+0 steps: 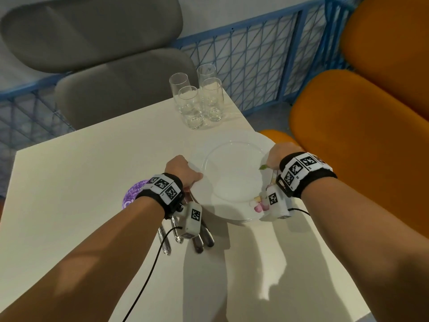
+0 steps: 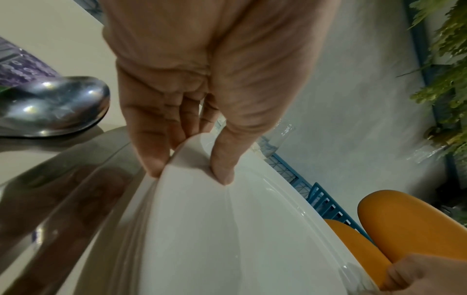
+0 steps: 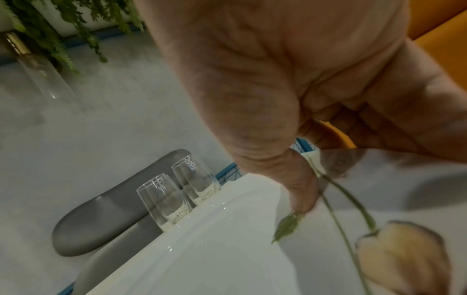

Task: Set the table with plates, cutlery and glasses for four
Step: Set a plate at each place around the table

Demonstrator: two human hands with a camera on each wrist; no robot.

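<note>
Cutlery (image 1: 185, 238): lay in a loose bunch on the table (image 1: 69, 205) under the left wrist, a spoon bowl showing close in the left wrist view; not yet laid out.
Left hand (image 1: 183, 170): pinched the plate's left rim, thumb (image 2: 225, 159) on top, fingers curled beneath.
Plate (image 1: 234, 180): white, with a flower print near the right rim; held by both hands at the table's right edge. Whether one plate or a stack, I could not tell, nor whether it was fully lifted.
Right hand (image 1: 277, 154): gripped the right rim, thumb on top by the printed stem, fingers curled under.
Sticker (image 1: 134, 194): purple disc on the table, just left of the left wrist.
Glasses (image 1: 197, 96): four, upright, clustered at the far corner, apart from the plate.
Chairs: grey ones beyond the table, orange ones to the right.
Risk: glazed rims held only by thumb and fingertips could slip if the plate tilted; it overhung the right edge, so a slip there would drop it to the floor. Carried forward carelessly, it might knock the close-packed glasses. Dragging the left wrist could scatter the cutlery.
</note>
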